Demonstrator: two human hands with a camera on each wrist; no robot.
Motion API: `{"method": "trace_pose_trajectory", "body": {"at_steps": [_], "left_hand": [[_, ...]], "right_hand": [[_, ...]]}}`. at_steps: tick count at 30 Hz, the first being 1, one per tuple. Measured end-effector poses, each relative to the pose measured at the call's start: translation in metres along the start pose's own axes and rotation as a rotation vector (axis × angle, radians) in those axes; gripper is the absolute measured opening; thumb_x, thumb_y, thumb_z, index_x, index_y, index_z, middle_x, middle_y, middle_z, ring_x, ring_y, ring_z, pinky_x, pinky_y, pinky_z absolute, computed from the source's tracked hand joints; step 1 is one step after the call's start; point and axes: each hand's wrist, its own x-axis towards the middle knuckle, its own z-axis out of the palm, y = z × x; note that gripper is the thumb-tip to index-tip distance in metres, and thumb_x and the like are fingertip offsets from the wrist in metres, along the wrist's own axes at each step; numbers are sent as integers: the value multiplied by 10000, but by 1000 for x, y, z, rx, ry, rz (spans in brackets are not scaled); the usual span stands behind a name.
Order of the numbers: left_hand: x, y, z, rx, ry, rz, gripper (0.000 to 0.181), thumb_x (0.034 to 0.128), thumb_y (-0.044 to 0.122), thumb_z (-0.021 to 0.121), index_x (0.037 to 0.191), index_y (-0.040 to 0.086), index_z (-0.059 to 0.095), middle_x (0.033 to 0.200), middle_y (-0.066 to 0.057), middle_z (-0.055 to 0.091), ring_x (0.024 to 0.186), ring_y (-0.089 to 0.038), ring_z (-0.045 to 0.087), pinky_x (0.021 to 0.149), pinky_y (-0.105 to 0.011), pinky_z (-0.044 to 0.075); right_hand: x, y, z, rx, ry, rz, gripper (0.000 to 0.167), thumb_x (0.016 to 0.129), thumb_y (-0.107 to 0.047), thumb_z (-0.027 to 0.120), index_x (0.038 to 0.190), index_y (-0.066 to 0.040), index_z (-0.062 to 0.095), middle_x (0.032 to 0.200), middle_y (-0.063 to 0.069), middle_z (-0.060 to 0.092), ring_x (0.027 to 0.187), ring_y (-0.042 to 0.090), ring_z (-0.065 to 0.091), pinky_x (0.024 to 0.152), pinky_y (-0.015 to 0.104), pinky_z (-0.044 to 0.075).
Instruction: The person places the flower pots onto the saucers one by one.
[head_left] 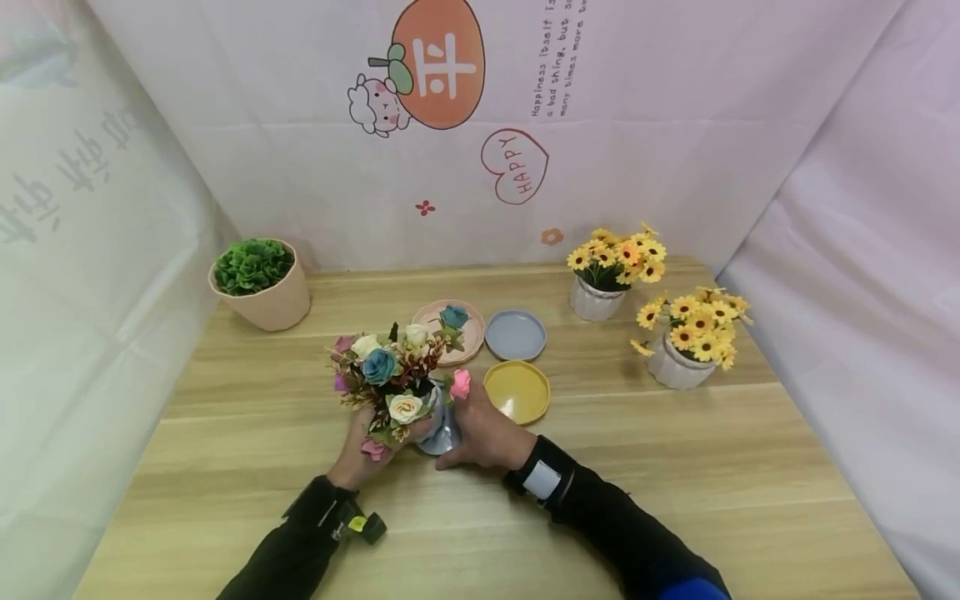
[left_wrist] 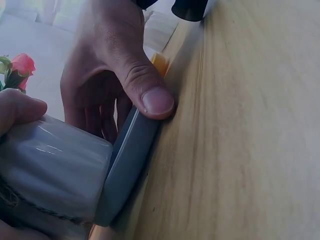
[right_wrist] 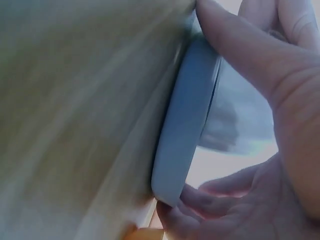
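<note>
A white ceramic flowerpot [left_wrist: 55,160] with twine round it carries a bouquet of artificial roses [head_left: 380,367] in blue, cream and pink. My left hand [head_left: 365,447] grips this pot; its thumb shows on the pot's side in the left wrist view. The pot's base is at a blue-grey saucer [right_wrist: 185,120]; whether it bears fully on the saucer is hard to tell. My right hand [head_left: 489,432] holds the saucer by its rim, thumb on the near edge and fingers at the far side. In the head view the flowers hide much of the pot and left hand.
Behind the hands lie a pink saucer [head_left: 474,343], a grey-blue saucer [head_left: 515,335] and a yellow saucer [head_left: 517,392]. Two white pots [head_left: 596,302] of yellow flowers stand at the right. A pink pot [head_left: 273,304] with a green plant stands back left, near the cloth wall.
</note>
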Motion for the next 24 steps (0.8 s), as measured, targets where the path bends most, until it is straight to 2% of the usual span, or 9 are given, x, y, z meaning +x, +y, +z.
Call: {"method": "trace_pose_trajectory", "body": {"at_steps": [2,4,6,9,13,15,20,22,24], "left_hand": [[1,3,3,-17,-3,-64,600,829,-57,811,1383,-83,583,1331,-172,703,1200,92,606,1045,-101,480],[1,6,4,-43,-12,-140,663,856,-11,821,1457,-34,543,1418,-234,647,1250,80,602,1072,-123,481],[0,7,5,-40,-6,-173,630,862,-3,820,1435,-49,561,1393,-271,651,1219,86,610,1059,-119,482],[-3,5,5,-18,4,-157,550,853,-30,809,1358,-96,600,1295,-238,705,1145,101,617,1019,-98,486],[-5,2,4,-34,2,-118,518,853,-70,784,1330,-146,597,1252,31,734,1146,111,611,1019,-84,480],[-4,4,4,-77,-11,-156,541,867,-73,769,1364,-155,571,1284,123,708,1168,124,609,1031,-82,477],[-2,9,4,-108,-20,-246,581,877,-77,751,1408,-162,530,1352,-118,705,1170,129,602,1028,-83,476],[-2,10,4,-105,-26,-243,603,879,-38,779,1424,-122,536,1367,-188,683,1184,110,607,1037,-98,481],[-3,9,4,-78,-25,-200,598,877,0,804,1416,-87,559,1359,-185,686,1198,107,604,1040,-92,476]], "right_hand": [[0,-1,3,45,2,-2,1158,719,-385,987,1591,23,342,1533,257,497,1368,352,438,1185,461,420],[1,-2,6,122,23,-12,1213,710,-333,999,1628,-28,266,1603,235,414,1440,354,405,1226,464,399],[1,-3,8,168,51,-21,1259,688,-297,1012,1639,-28,232,1628,245,377,1464,374,403,1241,490,384],[2,-3,10,199,81,-27,1314,662,-268,1022,1652,-12,196,1645,255,367,1482,385,407,1252,507,374],[2,-2,11,189,86,-10,1332,659,-262,1022,1657,-18,175,1624,258,395,1470,382,424,1243,500,390],[2,-2,10,186,81,-8,1332,658,-239,1017,1661,-30,165,1609,251,420,1457,367,448,1234,483,409],[0,-4,5,202,0,19,1362,658,-108,962,1685,-36,71,1603,243,448,1410,313,500,1199,419,455],[-1,-5,3,181,-42,21,1210,662,-79,926,1646,-9,225,1498,210,563,1290,257,574,1113,348,509],[0,-5,3,156,-64,12,1051,673,-79,905,1571,-1,364,1371,165,641,1159,208,608,1013,288,531]]}}
